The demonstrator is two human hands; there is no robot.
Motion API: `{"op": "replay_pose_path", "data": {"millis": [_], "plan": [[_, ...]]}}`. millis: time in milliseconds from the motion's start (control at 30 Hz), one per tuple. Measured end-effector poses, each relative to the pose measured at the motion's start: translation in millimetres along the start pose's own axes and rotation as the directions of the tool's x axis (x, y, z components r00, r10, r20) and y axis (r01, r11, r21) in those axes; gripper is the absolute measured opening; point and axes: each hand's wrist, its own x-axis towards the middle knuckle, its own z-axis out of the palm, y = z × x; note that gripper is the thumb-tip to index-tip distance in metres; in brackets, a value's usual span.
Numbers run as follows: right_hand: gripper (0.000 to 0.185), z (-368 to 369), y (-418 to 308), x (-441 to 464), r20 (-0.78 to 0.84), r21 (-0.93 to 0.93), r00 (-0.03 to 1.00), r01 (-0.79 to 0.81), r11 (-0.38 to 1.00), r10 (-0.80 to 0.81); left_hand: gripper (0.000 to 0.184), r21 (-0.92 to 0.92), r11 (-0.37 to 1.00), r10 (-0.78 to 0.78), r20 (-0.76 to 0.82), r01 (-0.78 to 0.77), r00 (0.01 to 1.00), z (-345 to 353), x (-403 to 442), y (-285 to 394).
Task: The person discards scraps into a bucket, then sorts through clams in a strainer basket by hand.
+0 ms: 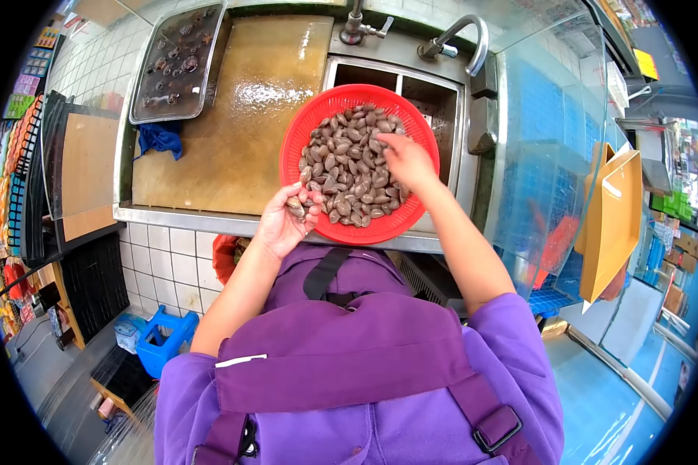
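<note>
Grey-brown clams [358, 164] fill the red basket [291, 146]: likely hard, light, slippery, best pinched across the shell. At the basket's left rim, the left hand [285, 223] curls fingers round at least one; inside its right side, the right hand [411, 164] bends loosely, hold unclear.

red basket [292, 147], grey-brown clams [355, 169], blue cloth [161, 139]

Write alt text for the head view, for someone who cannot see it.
A person's left hand holds shellfish at the rim of a red basket of shellfish; the right hand reaches to the pile. The basket sits partly over a metal sink, a blue cloth farther left.
</note>
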Motion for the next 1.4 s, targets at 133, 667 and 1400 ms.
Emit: {"op": "replay_pose_path", "data": {"millis": [133, 667, 1400], "plan": [[0.031, -11, 6, -19, -0.036, -0.066, 0.991, -0.129, 0.989, 0.127, 0.024, -0.022, 1.000, -0.005, 0.036, 0.006, 0.999, -6, 1, -2], [0.017, 26, -33, -58, 0.320, -0.126, 0.943, -0.055, 0.991, 0.093, 0.024, -0.003, 1.000, -0.008, 0.028, 0.008, 1.000, -3, 4, -1], [0.024, 8, -7, 50, -0.210, -0.246, 0.978, -0.048, 0.968, -0.005, 0.024, 0.023, 1.000, 0.003, 0.044, -0.004, 0.999, 0, 4, -3]]}}
